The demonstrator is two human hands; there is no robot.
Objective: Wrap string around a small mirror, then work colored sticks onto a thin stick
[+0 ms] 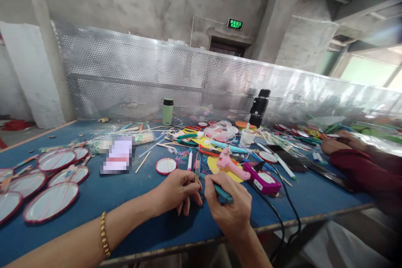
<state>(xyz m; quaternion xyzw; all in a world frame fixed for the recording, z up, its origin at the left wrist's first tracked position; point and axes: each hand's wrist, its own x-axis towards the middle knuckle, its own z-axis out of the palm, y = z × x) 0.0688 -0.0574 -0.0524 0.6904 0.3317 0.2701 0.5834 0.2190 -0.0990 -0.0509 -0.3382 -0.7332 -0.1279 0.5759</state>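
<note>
My left hand (177,190) is closed, pinching a thin flat wooden stick (197,166) that points upward between thumb and fingers. My right hand (230,201) wraps round a teal-handled tool (222,193); its tip lies close to the stick, and its exact kind is partly hidden by my fingers. Just beyond my hands are a round red-rimmed disc (166,166), a white marker-like tube (190,161) and a yellow disc (216,164). A pink glue gun (230,164) rests by my right hand, beside a purple box (263,179).
Several red-rimmed discs (52,203) lie at the left, near a phone (118,155). Behind stand a green bottle (168,112), a black bottle (259,109) and a white cup (247,137). Black cables (276,211) hang over the table edge. Another person's sleeve (358,167) is at the right.
</note>
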